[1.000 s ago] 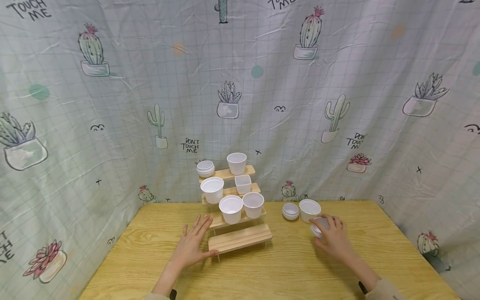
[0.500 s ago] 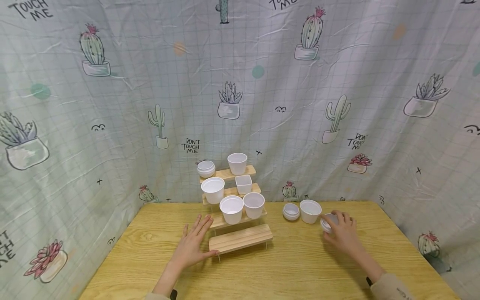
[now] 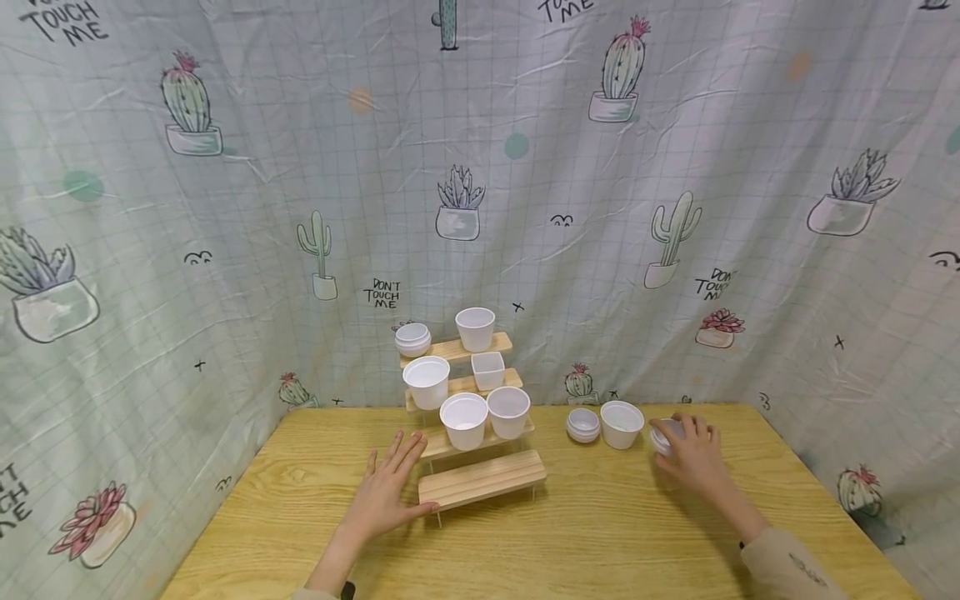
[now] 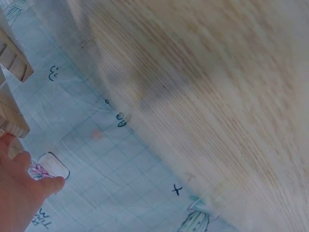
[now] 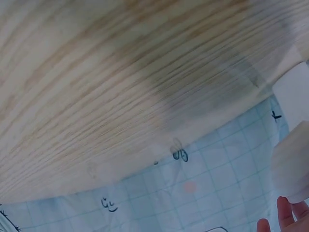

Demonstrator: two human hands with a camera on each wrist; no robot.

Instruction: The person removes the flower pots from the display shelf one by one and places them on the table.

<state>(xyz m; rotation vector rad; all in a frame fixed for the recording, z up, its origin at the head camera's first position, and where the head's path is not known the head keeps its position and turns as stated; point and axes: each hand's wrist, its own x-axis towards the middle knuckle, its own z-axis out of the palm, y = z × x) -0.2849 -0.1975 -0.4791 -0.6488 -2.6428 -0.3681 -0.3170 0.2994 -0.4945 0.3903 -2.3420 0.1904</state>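
My right hand (image 3: 699, 460) holds a small white pot (image 3: 666, 433) by its side, at the right part of the table. Its fingers partly cover the pot; fingertips (image 5: 285, 210) also show against a pale pot in the right wrist view. My left hand (image 3: 381, 492), fingers spread and straight, touches the left ends of the lower shelves of a stepped wooden stand (image 3: 483, 479). In the left wrist view, part of the left hand (image 4: 26, 188) appears beside the wooden shelf ends (image 4: 13, 121). The stand's lowest shelf is bare.
On the stand's upper shelves sit several white pots, among them a square one (image 3: 487, 370) and a rounded one (image 3: 412, 339). A rounded white pot (image 3: 582, 425) and a taller white pot (image 3: 621, 424) stand left of my right hand. A printed curtain (image 3: 525, 208) hangs behind the table (image 3: 525, 558).
My right hand has moved right and slightly back with the small white pot, from in front of the taller pot to its right side. The left hand has stayed on the stand.
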